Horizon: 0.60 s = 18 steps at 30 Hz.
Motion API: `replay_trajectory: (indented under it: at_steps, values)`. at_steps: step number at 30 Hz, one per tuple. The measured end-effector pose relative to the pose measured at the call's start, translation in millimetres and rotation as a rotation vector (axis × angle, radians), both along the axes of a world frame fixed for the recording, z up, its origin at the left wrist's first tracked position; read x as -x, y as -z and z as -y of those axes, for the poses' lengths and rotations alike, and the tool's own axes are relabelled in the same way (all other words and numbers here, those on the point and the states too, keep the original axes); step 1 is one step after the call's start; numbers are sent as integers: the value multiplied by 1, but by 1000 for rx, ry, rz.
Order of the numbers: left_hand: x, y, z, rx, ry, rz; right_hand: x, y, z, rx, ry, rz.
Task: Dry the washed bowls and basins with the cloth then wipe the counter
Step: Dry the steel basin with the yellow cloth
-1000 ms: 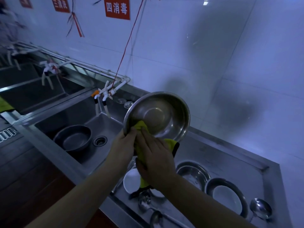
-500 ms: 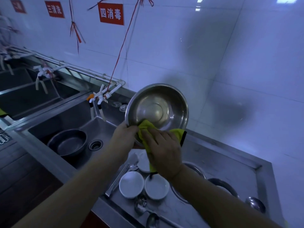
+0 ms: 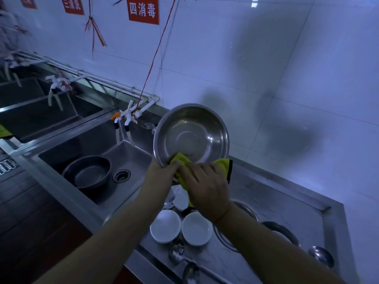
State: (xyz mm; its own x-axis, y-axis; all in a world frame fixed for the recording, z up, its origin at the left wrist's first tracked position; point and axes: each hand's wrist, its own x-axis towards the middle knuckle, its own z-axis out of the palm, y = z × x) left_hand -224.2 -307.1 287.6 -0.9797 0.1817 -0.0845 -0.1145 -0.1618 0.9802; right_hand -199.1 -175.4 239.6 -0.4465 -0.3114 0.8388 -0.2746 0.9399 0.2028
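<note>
A round, shiny stainless-steel basin (image 3: 191,133) is held up in the air above the steel counter (image 3: 287,203), tilted so that its hollow faces the camera. Its lower left rim is gripped by the left hand (image 3: 159,177), the fingers curled round the edge. A yellow cloth with a dark border (image 3: 222,163) is pressed against the basin's near lower rim by the right hand (image 3: 207,188), whose fingers are bent over the fabric; part of the cloth lies inside the basin and part hangs down below the hand.

Below the hands, on the near part of the counter, two small white ceramic bowls (image 3: 165,226) are set side by side, almost touching. More white crockery is partly hidden behind the wrists. Metal ladles (image 3: 176,251) are laid at the near edge, just beside the white bowls. To the right, two steel bowls (image 3: 283,230) are seen partly behind the right forearm, and a further ladle (image 3: 320,256) lies at the far right.

On the left, a dark round metal basin (image 3: 87,173) sits in the steel sink (image 3: 131,154), beside the drain (image 3: 121,175). White taps (image 3: 128,116) are mounted behind the sink, and a red sign with white characters (image 3: 143,10) is fixed to the tiled wall.
</note>
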Motion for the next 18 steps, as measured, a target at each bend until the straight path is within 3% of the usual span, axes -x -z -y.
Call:
replay_trajectory:
  at_steps: [2,5,8,10,15,18]
  values:
    - [3,3,2,-31,-26,4,-2,9,5,4,0,28]
    - [10,0,16,150,-3,-106,-2,17,-8,-88,-67,53]
    - [21,-11,38,452,211,-174,2,13,-41,-325,-168,52]
    - [30,-20,47,530,331,-166,4,10,-55,-416,-200,49]
    - [24,-6,27,357,25,-134,8,9,-34,-218,-90,26]
    - [8,15,13,176,42,-31,8,17,-14,-88,-18,21]
